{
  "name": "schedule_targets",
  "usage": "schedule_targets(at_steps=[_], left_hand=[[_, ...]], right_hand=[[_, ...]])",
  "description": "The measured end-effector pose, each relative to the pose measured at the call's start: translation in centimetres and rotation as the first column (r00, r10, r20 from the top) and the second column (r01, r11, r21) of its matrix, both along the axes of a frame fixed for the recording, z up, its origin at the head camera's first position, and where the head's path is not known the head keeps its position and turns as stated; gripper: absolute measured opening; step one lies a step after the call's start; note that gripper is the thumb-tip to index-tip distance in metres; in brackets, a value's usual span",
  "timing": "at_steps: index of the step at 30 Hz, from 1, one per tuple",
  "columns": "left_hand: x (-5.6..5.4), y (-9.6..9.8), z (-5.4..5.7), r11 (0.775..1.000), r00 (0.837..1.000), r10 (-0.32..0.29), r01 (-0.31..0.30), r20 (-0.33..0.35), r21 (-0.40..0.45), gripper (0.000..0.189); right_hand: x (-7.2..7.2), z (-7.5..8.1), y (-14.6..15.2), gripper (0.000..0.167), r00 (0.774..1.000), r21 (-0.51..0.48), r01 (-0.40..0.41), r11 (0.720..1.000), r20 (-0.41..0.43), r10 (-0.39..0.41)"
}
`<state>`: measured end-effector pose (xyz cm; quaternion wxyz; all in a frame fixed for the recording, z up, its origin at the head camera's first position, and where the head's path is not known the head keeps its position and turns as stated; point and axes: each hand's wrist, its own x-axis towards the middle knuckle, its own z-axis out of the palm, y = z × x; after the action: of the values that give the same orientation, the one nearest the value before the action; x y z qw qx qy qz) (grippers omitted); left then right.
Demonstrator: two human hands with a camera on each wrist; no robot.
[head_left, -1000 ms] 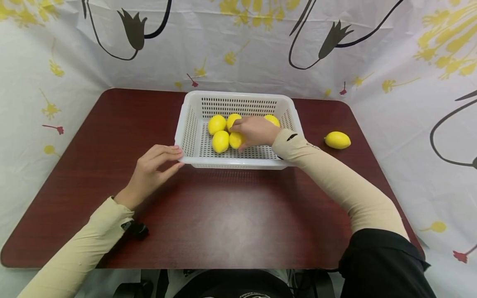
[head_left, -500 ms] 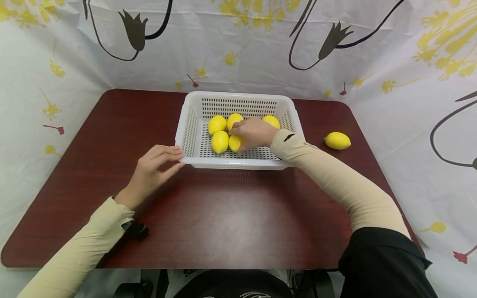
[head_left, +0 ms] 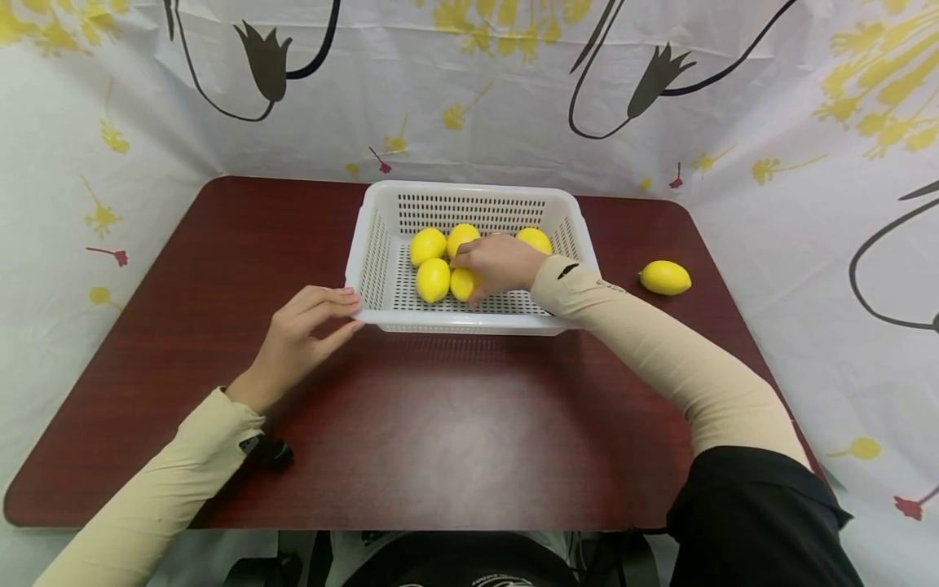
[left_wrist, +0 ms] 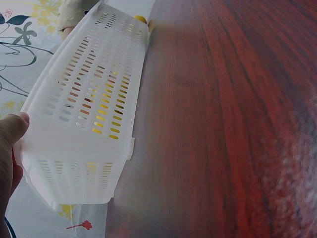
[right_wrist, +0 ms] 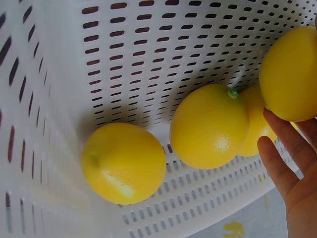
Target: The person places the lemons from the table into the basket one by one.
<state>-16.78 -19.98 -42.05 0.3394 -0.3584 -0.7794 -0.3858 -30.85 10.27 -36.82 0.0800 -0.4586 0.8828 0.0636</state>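
Note:
Several yellow lemons lie in a white slotted plastic basket (head_left: 469, 323). My right hand (head_left: 504, 262) reaches into it and grips a lemon (head_left: 465, 283) from above. In the right wrist view, fingers (right_wrist: 290, 141) touch this lemon (right_wrist: 292, 74), while other lemons rest on the basket floor. To its left sits a lemon (head_left: 433, 280); two more, a left one (head_left: 427, 246) and a partly covered one (head_left: 462, 236), lie behind. Another lemon (head_left: 534, 238) is at the basket's right. My left hand (head_left: 293, 334) pinches the basket's near left corner, thumb (left_wrist: 14, 128) near the rim.
One lemon (head_left: 664, 277) lies on the dark red wooden table (head_left: 455, 440), right of the basket. A white cloth with flower prints (head_left: 469, 122) hangs behind the table. A small black device (head_left: 267, 452) is strapped at the left wrist.
My right hand shifted very slightly left with the gripped lemon, then stayed nearly still. The basket's right-hand lemon also shifted marginally left. My left hand has stayed at the corner.

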Motion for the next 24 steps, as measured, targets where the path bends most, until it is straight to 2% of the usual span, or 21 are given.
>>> schedule_targets(at_steps=[15,24], left_hand=[[0.05,-0.01,-0.03,1.0,1.0,-0.002,0.002,-0.005,-0.001,0.037],[0.01,0.0,-0.04,1.0,1.0,-0.006,0.006,-0.009,0.002,0.037]], right_hand=[[-0.04,-0.2,-0.18,0.075,1.0,0.013,-0.021,1.0,0.016,0.021],[-0.02,-0.34,-0.29,0.077,1.0,0.055,-0.013,0.998,0.008,0.013]])
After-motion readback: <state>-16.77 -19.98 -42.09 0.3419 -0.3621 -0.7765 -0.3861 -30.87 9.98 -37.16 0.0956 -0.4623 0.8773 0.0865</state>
